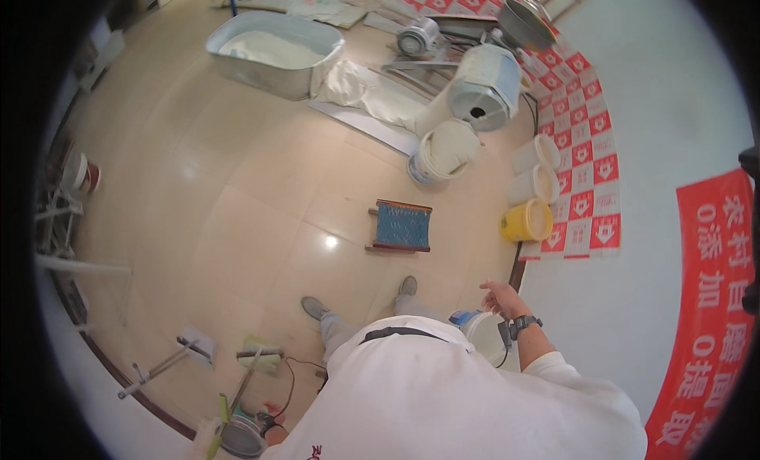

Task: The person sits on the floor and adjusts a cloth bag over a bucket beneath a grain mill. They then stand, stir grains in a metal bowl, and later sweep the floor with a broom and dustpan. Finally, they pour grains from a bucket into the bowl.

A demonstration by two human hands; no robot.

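Observation:
My right hand [500,298] is raised beside the wall, fingers stretched and nothing visible in them. Below it stands a white bucket [488,338] with a blue-marked side, partly covered by my arm and body. A black watch-like device [522,326] sits on my right wrist. Down at the lower left, my left hand [271,415] is beside a round grey pan-like container [242,438] with a pale rim. Its fingers are small and partly hidden, so I cannot make out whether they grip the rim.
A low folding stool [404,226] with a blue seat stands ahead of my feet. Buckets, one yellow [526,221], line the right wall. Farther off are an open bucket of white material [445,151], a metal drum [484,88] and a large grey tub [275,55]. Long-handled tools [253,369] stand left.

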